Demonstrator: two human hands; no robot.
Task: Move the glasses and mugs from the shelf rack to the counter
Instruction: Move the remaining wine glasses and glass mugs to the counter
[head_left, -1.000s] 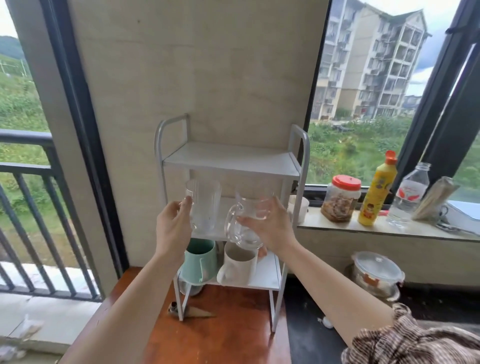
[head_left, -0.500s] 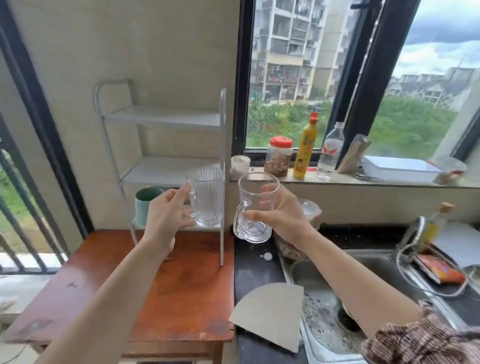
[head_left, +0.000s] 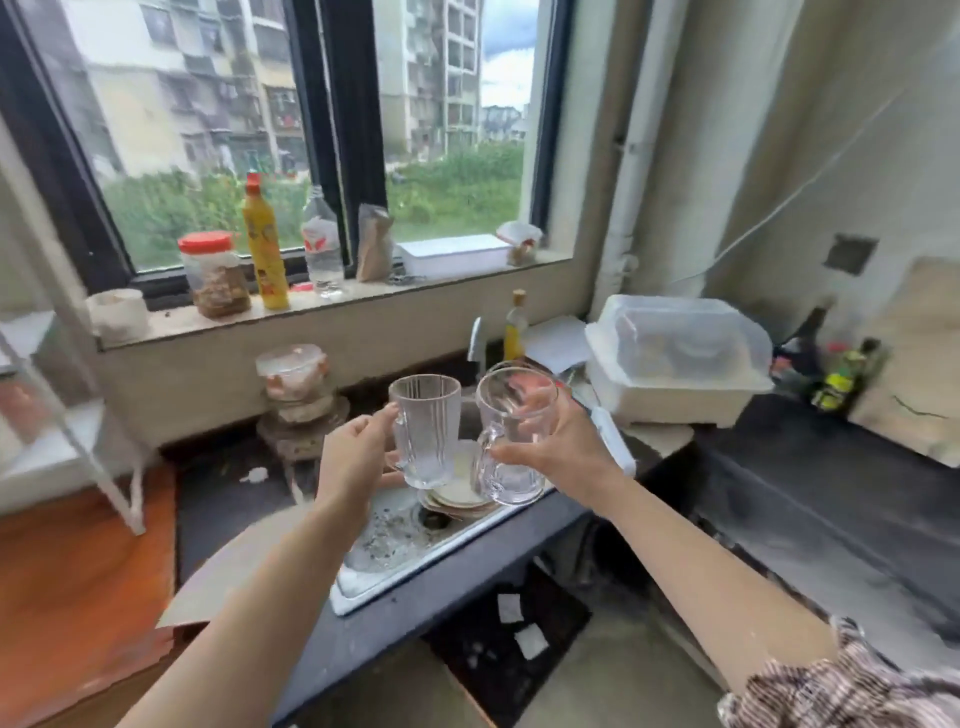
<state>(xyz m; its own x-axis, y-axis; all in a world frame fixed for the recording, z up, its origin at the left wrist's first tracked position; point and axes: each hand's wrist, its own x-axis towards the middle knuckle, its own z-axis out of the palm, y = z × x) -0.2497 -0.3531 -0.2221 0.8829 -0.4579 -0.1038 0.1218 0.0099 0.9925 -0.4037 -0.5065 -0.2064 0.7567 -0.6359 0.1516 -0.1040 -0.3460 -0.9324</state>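
My left hand (head_left: 353, 460) grips a tall ribbed clear glass mug (head_left: 426, 426), held upright in the air. A rounder clear glass mug (head_left: 511, 439) sits in my right hand (head_left: 558, 447), its handle turned left. Both mugs hover side by side above the sink (head_left: 395, 545). The white shelf rack (head_left: 78, 431) shows only partly at the left edge, on the orange table (head_left: 78, 597). The dark counter (head_left: 810, 493) stretches to the right of the sink.
Plates lie in the sink. The window sill (head_left: 337, 306) carries a red-lidded jar (head_left: 215, 275), a yellow bottle (head_left: 265, 249) and a water bottle (head_left: 322, 244). A lidded plastic box (head_left: 675, 358) stands on the counter's far side. Stacked containers (head_left: 296, 395) stand left of the sink.
Both hands carried the two glass mugs off the rack and rightward, from over the table to above the sink. The view swung right, so the rack slid to the left edge.
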